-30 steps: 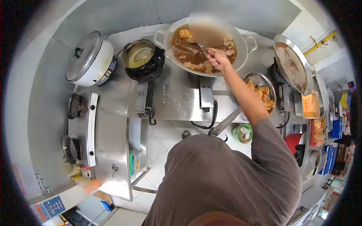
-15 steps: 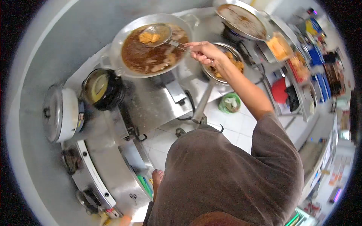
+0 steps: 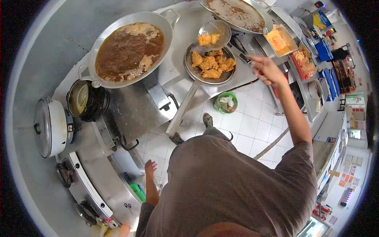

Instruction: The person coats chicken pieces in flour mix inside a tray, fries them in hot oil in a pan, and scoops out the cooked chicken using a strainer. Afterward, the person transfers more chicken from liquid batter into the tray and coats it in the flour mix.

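Observation:
My right hand (image 3: 269,72) is closed on the handle of a skimmer (image 3: 222,31). A golden fried piece (image 3: 208,39) lies in the skimmer's bowl, which is over the far rim of a round, long-handled metal strainer (image 3: 230,77). Several fried pieces, looking like fried chicken (image 3: 211,66), sit in that strainer. To the left, a wide two-handled wok (image 3: 91,59) contains dark brown oil (image 3: 130,53) with pale foam. My left hand (image 3: 150,168) hangs low beside my body above the floor, holding nothing, its fingers loosely apart.
A second wok (image 3: 241,14) with foamy oil stands at the back. Trays of orange (image 3: 281,41) and reddish food (image 3: 304,63) are to its right. A black pot (image 3: 92,103) and a lidded white cooker (image 3: 55,126) stand left. A green-lined bin (image 3: 226,102) sits on the floor.
My right hand has carried the skimmer with the fried piece rightward, from over the left wok to the strainer. The view has shifted, and more of my left hand shows.

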Tool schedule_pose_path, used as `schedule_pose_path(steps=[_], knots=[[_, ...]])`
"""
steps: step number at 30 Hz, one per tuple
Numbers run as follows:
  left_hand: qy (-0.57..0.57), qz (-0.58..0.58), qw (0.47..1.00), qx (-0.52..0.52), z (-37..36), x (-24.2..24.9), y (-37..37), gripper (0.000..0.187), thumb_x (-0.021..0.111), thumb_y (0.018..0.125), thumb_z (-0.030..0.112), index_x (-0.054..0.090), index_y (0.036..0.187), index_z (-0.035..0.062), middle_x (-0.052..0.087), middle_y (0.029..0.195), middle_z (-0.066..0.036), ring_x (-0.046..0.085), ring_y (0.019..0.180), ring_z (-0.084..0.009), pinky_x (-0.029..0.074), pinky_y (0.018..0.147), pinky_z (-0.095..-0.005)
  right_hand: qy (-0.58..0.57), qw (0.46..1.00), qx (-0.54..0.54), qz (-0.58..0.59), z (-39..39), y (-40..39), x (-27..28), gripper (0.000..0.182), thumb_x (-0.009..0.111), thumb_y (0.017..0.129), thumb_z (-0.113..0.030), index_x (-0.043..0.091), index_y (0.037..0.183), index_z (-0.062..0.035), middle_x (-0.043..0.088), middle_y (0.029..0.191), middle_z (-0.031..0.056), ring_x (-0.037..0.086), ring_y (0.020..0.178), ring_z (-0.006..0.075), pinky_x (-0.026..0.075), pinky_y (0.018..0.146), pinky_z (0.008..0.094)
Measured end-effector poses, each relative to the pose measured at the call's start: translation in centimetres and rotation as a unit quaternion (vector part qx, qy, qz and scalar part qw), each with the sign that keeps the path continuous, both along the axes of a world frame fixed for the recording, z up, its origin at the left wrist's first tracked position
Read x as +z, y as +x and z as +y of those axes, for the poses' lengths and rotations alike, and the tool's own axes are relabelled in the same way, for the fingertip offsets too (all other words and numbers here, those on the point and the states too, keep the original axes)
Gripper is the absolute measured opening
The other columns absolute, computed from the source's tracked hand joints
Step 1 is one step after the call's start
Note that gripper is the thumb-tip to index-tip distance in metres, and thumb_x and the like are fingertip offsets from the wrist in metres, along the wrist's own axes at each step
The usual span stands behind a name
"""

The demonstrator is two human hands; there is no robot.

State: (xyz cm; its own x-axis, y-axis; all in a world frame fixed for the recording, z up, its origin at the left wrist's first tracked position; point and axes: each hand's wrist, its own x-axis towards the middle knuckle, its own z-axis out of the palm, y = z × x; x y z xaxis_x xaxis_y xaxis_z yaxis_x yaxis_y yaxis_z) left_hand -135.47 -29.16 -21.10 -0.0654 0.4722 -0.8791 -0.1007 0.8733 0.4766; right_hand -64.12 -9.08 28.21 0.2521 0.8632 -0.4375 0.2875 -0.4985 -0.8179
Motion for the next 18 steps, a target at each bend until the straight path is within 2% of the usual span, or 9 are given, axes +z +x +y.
schedule_pose_path(steps=[1,3,6,8,10,12,14,17,18], knots=[[0.005,0.039,0.999,-0.008,0.0,1.6,2.5,0.045,0.053,0.098,0.041,0.049,0.135,0.0171,0.067,0.115,-0.010,0.068,0.094,-0.0254,0.052,0.074,-0.0410,-0.009,0.998,0.019,-0.062,0.2,1.2,-1.6,0.041,0.048,0.100,-0.012,0.055,0.140,-0.0114,0.052,0.060,0.0021,0.040,0.039,0.0061,0.033,0.032,0.0267],[0.021,0.065,0.998,-0.003,0.4,4.8,7.8,0.046,0.052,0.098,0.041,0.049,0.136,0.0144,0.067,0.116,-0.010,0.068,0.098,-0.0250,0.053,0.078,-0.0396,0.112,0.905,0.199,-0.358,1.2,5.3,-10.5,0.048,0.050,0.095,-0.009,0.050,0.143,-0.0138,0.067,0.077,0.0188,0.065,0.061,0.0339,0.053,0.055,0.0448],[0.074,0.045,0.996,0.019,0.4,8.6,13.5,0.049,0.051,0.100,0.042,0.049,0.138,0.0113,0.067,0.116,-0.010,0.067,0.100,-0.0242,0.053,0.081,-0.0376,0.106,0.876,0.230,-0.410,1.1,5.5,-14.1,0.047,0.054,0.092,-0.010,0.053,0.139,-0.0121,0.067,0.091,0.0239,0.065,0.084,0.0431,0.053,0.076,0.0524],[0.147,0.052,0.988,0.017,3.2,13.8,17.9,0.051,0.050,0.100,0.044,0.049,0.138,0.0094,0.067,0.116,-0.010,0.067,0.101,-0.0236,0.053,0.082,-0.0365,0.177,0.871,0.211,-0.407,0.6,8.0,-15.6,0.041,0.057,0.092,-0.010,0.058,0.133,-0.0078,0.066,0.085,0.0239,0.064,0.077,0.0433,0.052,0.072,0.0501],[0.253,0.155,0.953,0.070,5.5,18.3,20.1,0.033,0.045,0.105,0.035,0.060,0.108,0.0045,0.065,0.097,-0.007,0.064,0.086,-0.0189,0.052,0.074,-0.0330,0.230,0.876,0.188,-0.381,0.4,9.8,-16.1,0.037,0.059,0.092,-0.009,0.061,0.129,-0.0052,0.066,0.086,0.0245,0.063,0.074,0.0432,0.052,0.070,0.0489],[0.435,0.361,0.819,0.102,7.8,25.7,23.0,0.027,0.043,0.105,0.027,0.056,0.094,0.0057,0.061,0.088,-0.007,0.056,0.074,-0.0171,0.048,0.067,-0.0337,0.264,0.891,0.159,-0.334,0.0,11.2,-15.3,0.035,0.059,0.092,-0.008,0.062,0.127,-0.0042,0.067,0.093,0.0255,0.065,0.077,0.0428,0.052,0.070,0.0490],[0.519,0.357,0.732,0.260,10.5,32.1,26.2,0.024,0.045,0.103,0.021,0.053,0.085,0.0062,0.060,0.084,-0.008,0.051,0.070,-0.0167,0.044,0.064,-0.0337,0.251,0.895,0.195,-0.313,-0.1,13.3,-19.3,0.036,0.058,0.092,-0.007,0.062,0.127,-0.0034,0.067,0.095,0.0260,0.066,0.080,0.0426,0.053,0.072,0.0485],[0.681,0.473,0.553,0.079,13.3,38.1,32.5,0.021,0.049,0.100,0.020,0.053,0.090,0.0029,0.054,0.079,-0.006,0.050,0.073,-0.0193,0.044,0.071,-0.0338,0.186,0.908,0.227,-0.298,-0.3,13.8,-19.1,0.036,0.057,0.093,-0.006,0.061,0.128,-0.0037,0.067,0.098,0.0264,0.067,0.084,0.0420,0.053,0.076,0.0472],[0.711,0.462,0.526,-0.059,14.6,39.9,34.7,0.018,0.054,0.097,0.020,0.056,0.091,0.0028,0.057,0.081,-0.010,0.053,0.073,-0.0242,0.045,0.071,-0.0360,0.157,0.913,0.234,-0.294,-0.4,13.4,-18.3,0.036,0.056,0.093,-0.006,0.061,0.129,-0.0040,0.067,0.099,0.0265,0.067,0.085,0.0418,0.054,0.077,0.0467]])
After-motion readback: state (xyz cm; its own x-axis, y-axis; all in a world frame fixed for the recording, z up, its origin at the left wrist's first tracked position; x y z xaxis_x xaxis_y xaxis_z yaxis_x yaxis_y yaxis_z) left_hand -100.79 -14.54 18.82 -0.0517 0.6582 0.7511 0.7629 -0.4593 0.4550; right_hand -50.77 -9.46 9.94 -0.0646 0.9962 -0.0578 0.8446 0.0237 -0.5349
